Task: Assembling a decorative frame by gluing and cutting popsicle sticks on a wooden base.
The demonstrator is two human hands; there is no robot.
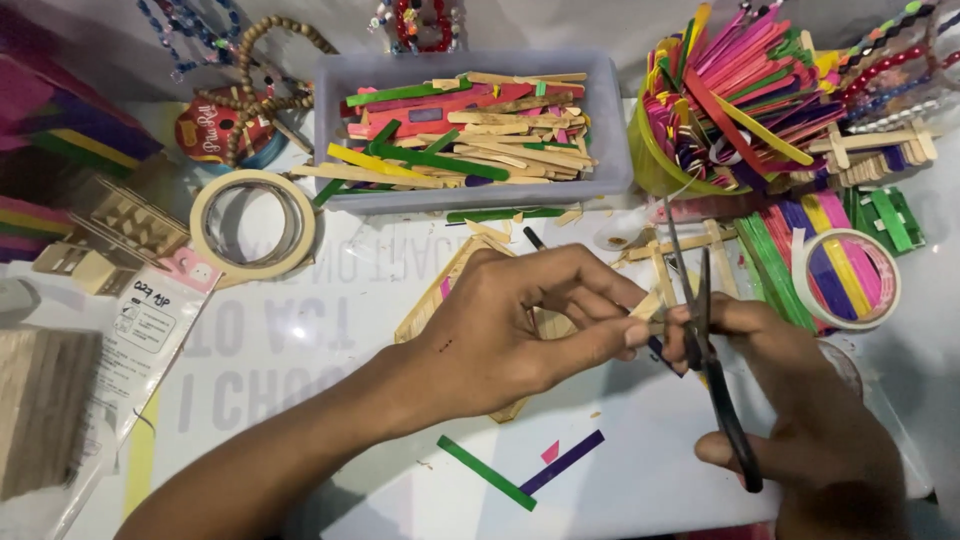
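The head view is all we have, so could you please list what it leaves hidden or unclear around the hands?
- Stick piece being cut: mostly covered by the left hand fingertips and the scissors.
- Scissor handles: wrapped by the right hand; that grip is cut off at the bottom edge.
- Flat panel of plain sticks: largely under the left hand.
- Grey bin: lower layers buried.

Bare white table point(640, 490) lies open toward the near edge, broken only by a loose green stick point(486, 473) and a purple stick point(562, 463). Behind the hands, a grey tray of sticks point(470, 125) and a yellow-green cup of sticks point(735, 100) wall off the back. A tape ring point(252, 224) and small wooden frames point(120, 225) crowd the left, a wood block point(42, 410) the near-left corner; coloured sticks with another tape roll point(850, 277) fill the right.
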